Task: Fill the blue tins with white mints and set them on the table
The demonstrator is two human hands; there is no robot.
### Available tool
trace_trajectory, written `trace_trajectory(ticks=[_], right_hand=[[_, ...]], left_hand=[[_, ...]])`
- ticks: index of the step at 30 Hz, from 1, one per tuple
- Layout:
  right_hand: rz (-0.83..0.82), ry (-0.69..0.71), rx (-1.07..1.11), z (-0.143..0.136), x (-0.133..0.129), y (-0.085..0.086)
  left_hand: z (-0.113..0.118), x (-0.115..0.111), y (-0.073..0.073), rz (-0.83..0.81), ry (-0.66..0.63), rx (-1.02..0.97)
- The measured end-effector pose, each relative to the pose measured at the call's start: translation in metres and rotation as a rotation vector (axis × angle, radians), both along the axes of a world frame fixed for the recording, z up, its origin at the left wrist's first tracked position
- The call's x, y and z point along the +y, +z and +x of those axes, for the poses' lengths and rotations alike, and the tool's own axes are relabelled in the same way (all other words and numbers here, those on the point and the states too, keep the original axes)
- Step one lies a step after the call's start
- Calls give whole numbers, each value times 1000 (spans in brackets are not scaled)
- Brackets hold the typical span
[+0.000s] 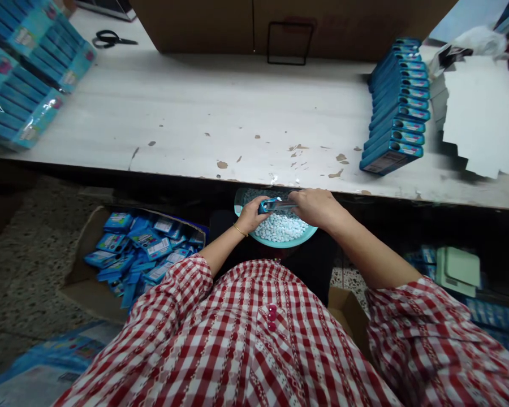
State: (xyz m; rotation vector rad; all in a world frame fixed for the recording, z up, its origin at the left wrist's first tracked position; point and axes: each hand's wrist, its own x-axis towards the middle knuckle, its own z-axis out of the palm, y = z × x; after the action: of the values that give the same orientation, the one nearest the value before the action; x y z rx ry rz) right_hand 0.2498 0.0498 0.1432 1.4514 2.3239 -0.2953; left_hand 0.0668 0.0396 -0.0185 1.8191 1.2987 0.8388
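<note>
My left hand point(250, 216) is closed around a small blue box point(268, 206), tilted with its end toward the right. My right hand point(316, 206) grips a clear plastic piece point(285, 204) that meets the box's end. Whether it is a scoop or a tray I cannot tell, and my fingers hide part of it. Both hands are over a turquoise bowl point(286, 244), which sits at my lap by the table's front edge. Small pale blue and white pellets point(282, 227) fill much of the bowl.
A carton point(82, 271) of blue boxes point(152, 246) stands at lower left. On the white table point(237, 113) are a row of blue boxes point(396, 113), wrapped packs point(25, 85), scissors point(112, 39) and white card sheets point(487, 113). A large cardboard box point(212, 28) borders the back.
</note>
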Motion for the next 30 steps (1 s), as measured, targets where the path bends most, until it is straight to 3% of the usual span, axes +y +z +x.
trace_trajectory(ticks=[4,6,8,12,16,19,24,27,30], right_hand=[[11,-105,62,37,-6,-12],[-24,-210,39,61,-10,-35],[-95,-308,1,74,-16,-69],[-187,-402,133,52,-25,-142],[-177,-447,268,12,-20,-184],[-183,-468,377,10,-15,-196],[-200,-453,586,38,-14,-199],[-175,-456,790,57,-14,-187],[-165,-407,908,74,-14,-162]], left_hand=[[-13,-1,1,-73,55,-134],[-22,-2,-3,-160,148,-223],[-27,-3,-10,-272,263,-342],[-18,-3,-26,-529,352,-655],[1,-2,-29,-641,328,-742],[1,-4,-20,-629,309,-754],[-29,-13,-4,-434,269,-652],[-45,-14,1,-267,303,-445],[-47,-13,2,-166,302,-267]])
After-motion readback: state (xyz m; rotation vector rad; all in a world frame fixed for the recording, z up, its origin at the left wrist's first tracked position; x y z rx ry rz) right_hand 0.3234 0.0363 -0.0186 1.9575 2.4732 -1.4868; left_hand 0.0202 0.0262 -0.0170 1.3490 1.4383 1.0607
